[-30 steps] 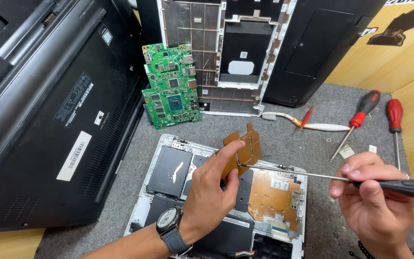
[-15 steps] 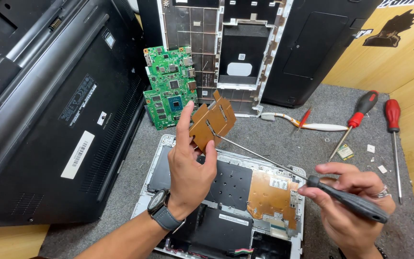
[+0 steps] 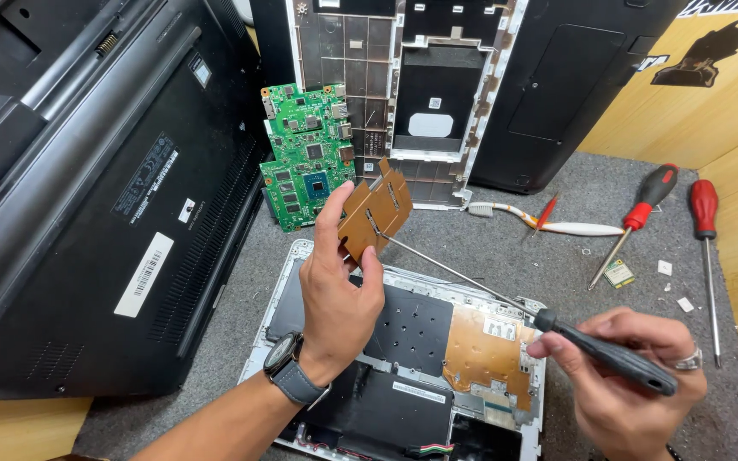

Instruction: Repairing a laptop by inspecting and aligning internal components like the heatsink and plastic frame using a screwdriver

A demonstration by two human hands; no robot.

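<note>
The left hand [image 3: 337,290] grips a copper-coloured heat shield plate [image 3: 375,209] between thumb and fingertips, lifting it clear above the opened laptop base [image 3: 403,341] that lies on the grey felt surface [image 3: 574,256]. The right hand [image 3: 634,384] is closed round the black handle of a long screwdriver [image 3: 548,323], whose thin shaft slants up and to the left so that its tip meets the lower face of the raised plate. Inside the laptop base, a second patch of copper foil [image 3: 489,350] sits to the right of a dark panel, just under the screwdriver shaft. Beyond the plate, a green circuit board [image 3: 307,154] leans against a stripped white laptop frame [image 3: 403,94]. A large black laptop shell [image 3: 96,196] lies upside down at the left. To the right, two red-handled screwdrivers [image 3: 704,213] rest near a wooden wall, well apart from both hands, with a toothbrush [image 3: 540,224] lying between them and the white frame.
</note>
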